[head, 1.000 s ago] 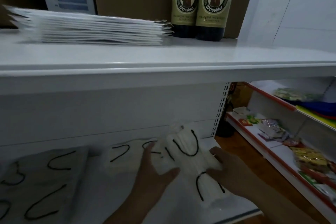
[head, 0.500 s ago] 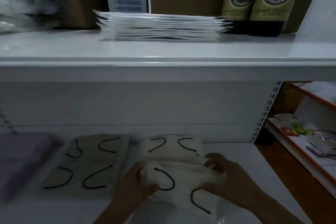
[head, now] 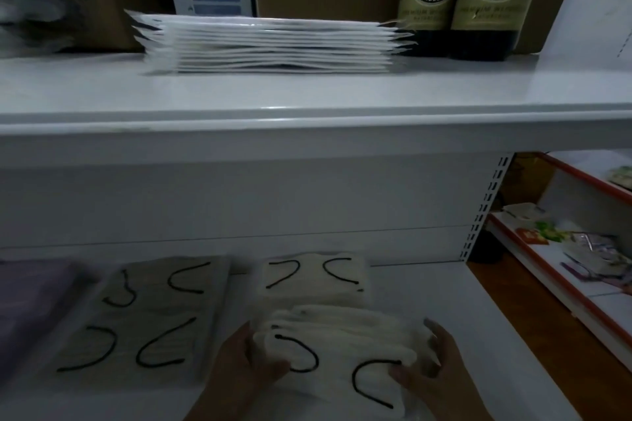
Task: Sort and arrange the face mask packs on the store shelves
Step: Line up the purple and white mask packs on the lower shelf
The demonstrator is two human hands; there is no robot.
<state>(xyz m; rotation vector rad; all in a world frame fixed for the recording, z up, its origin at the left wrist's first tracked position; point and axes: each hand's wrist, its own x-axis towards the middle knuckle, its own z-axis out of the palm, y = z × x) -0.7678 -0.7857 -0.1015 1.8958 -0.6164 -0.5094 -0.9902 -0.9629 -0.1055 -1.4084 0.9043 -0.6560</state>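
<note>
White mask pack [head: 337, 349], black ear loops, both hands gripping

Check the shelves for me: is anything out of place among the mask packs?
Yes. Two Weissbier bottles stand on the upper shelf right beside the flat white mask stack, beer among mask stock. Below, the white bundle held by the left hand and right hand is fanned unevenly, unlike the flat packs beside it.
</note>
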